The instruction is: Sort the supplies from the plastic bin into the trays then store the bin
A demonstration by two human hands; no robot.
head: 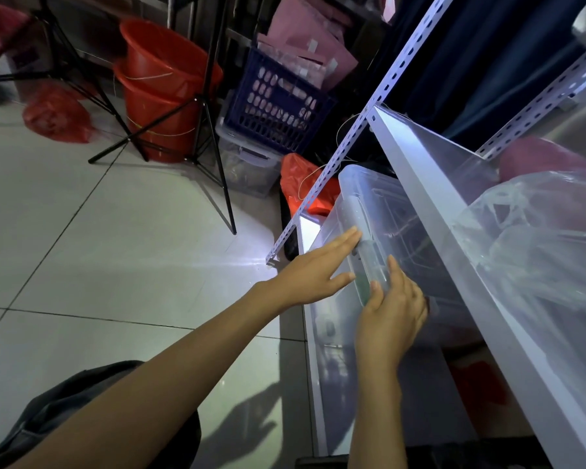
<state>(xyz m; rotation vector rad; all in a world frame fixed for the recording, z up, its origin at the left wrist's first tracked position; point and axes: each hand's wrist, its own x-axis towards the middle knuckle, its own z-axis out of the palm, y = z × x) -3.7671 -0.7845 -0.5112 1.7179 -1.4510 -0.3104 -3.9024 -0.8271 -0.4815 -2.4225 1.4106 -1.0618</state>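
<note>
While the clear plastic bin (369, 211) is sitting on the low shelf (322, 367) over the tiled floor (99, 231), the left hand (313, 269) and right hand (391, 309) are pressing flat, fingers straight, on its front

the bin (379, 211) under the shelf is clear, smooth plastic with a frosted look. the shelf (460, 252) above it is painted metal, pale and slightly glossy, with a perforated metal post (339, 147). crinkled clear plastic wrap (538, 231) lies on the shelf at right. far left, the stacked buckets (163, 86) are shiny red plastic. the floor (99, 231) is glossy tile.
</note>
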